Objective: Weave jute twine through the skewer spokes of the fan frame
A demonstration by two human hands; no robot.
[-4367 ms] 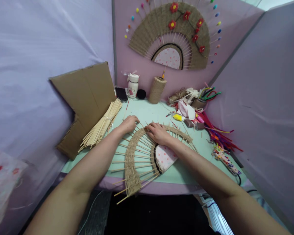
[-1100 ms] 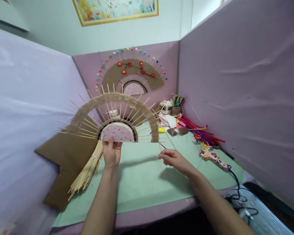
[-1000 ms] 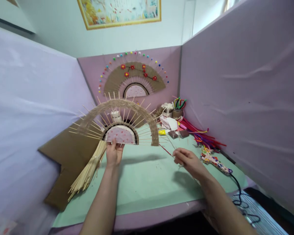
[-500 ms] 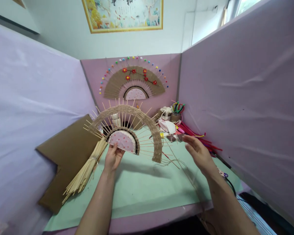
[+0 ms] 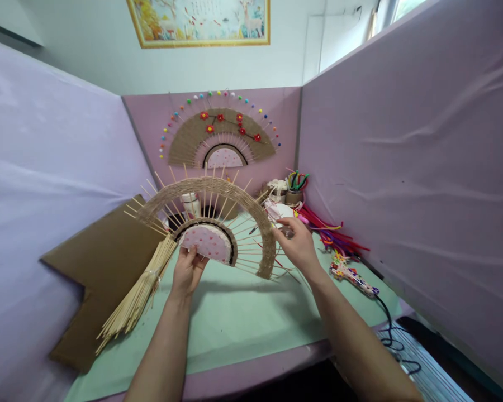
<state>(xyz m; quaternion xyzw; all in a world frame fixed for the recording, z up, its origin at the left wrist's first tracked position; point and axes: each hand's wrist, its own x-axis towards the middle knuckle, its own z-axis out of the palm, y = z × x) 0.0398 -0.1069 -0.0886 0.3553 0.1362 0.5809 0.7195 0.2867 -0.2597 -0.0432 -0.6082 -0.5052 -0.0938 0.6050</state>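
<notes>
A half-finished fan (image 5: 210,182) of woven brown twine on thin bamboo sticks is held up above the table, its arch upward. At its base is a pink half-circle with red dots and a dark-edged rim. My left hand (image 5: 187,269) is closed on that pink base, thumb in front. At the fan's right side, my right hand (image 5: 297,241) has its fingertips pinched at the outer edge of the woven band, where stick ends stick out. Loose twine (image 5: 285,272) trails by the band's lower right end, partly hidden behind my right hand and wrist.
A bundle of bamboo sticks (image 5: 139,298) and brown cardboard (image 5: 103,262) lie left. A finished flower-decorated fan (image 5: 230,127) hangs on the back panel. Red pipe cleaners (image 5: 331,226), a scissors pot (image 5: 294,195) and a patterned glue gun (image 5: 354,278) with its cord are right. A white bottle (image 5: 190,205) stands behind.
My right hand has moved left from beside the fan to its outer edge, and its spread fingers have closed. My left hand still holds the base. The view has shifted slightly, uncovering the glue gun.
</notes>
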